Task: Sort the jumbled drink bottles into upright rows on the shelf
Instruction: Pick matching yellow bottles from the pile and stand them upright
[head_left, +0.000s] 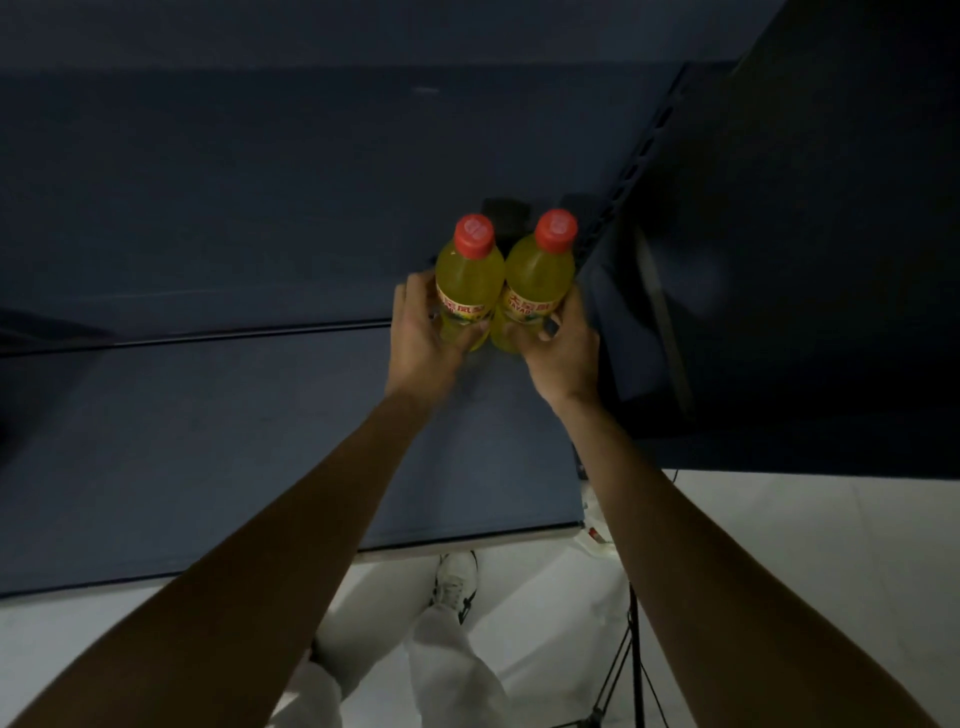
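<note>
Two yellow drink bottles with red caps stand upright side by side on the dark blue shelf (234, 218), near its right end. My left hand (423, 335) wraps the lower body of the left bottle (469, 273). My right hand (563, 343) wraps the lower body of the right bottle (540, 270). The two bottles touch each other. Their bases are hidden behind my fingers.
A dark upright shelf post (631, 171) with slots rises right of the bottles, and a dark side panel (779, 260) fills the right. A lower blue shelf board (260, 441) juts out in front. Below are white floor, my shoe (457, 582) and a tripod leg (631, 665).
</note>
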